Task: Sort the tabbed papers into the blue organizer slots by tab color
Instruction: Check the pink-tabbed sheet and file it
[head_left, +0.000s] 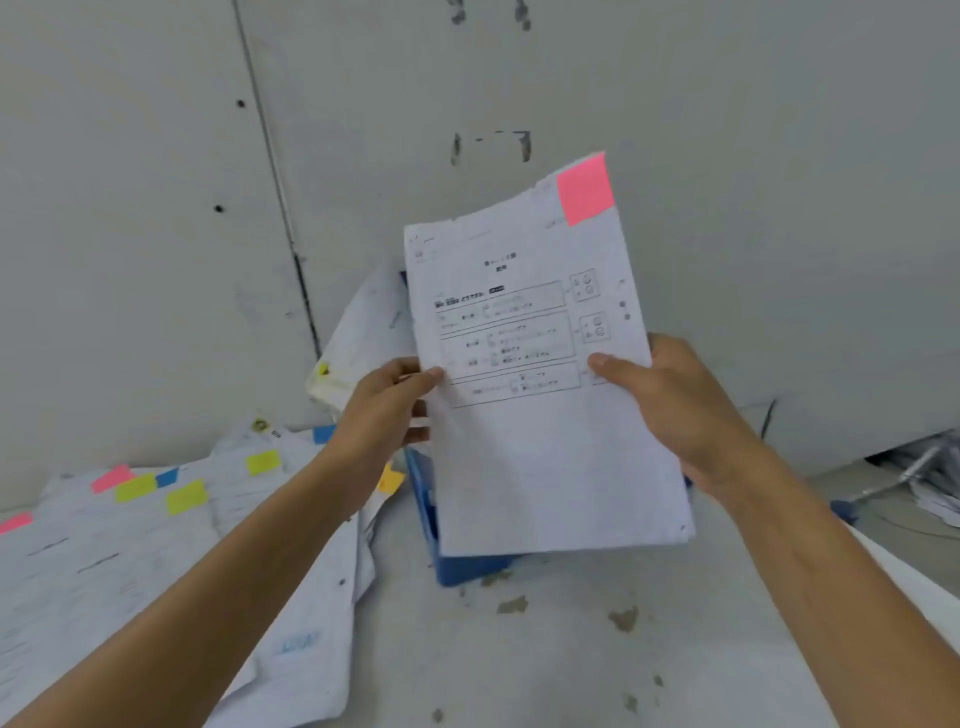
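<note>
Held sheet: pink-tabbed paper (540, 457), upright in the air over the blue organizer (467, 569), with the pink tab (584, 189) at its top right corner
Left hand: the left hand (382, 410) pinches the sheet's left edge, thumb on the printed face
Right hand: the right hand (680, 410) grips the right edge, thumb in front, fingers behind
Unsorted stock: pile of tabbed papers (130, 545) lying to the left, with yellow, blue and pink tabs
Risk: the sheet itself masks the slots, so it could go into the wrong one; a limp sheet fed in at a tilt may buckle or catch on a divider
Hidden: the slot dividers and what each slot holds; only the organizer's front corner shows
Hard to read: a leaning paper (363, 332) with a yellow mark seems to stand in the organizer, slot unclear; the print is blurred
</note>
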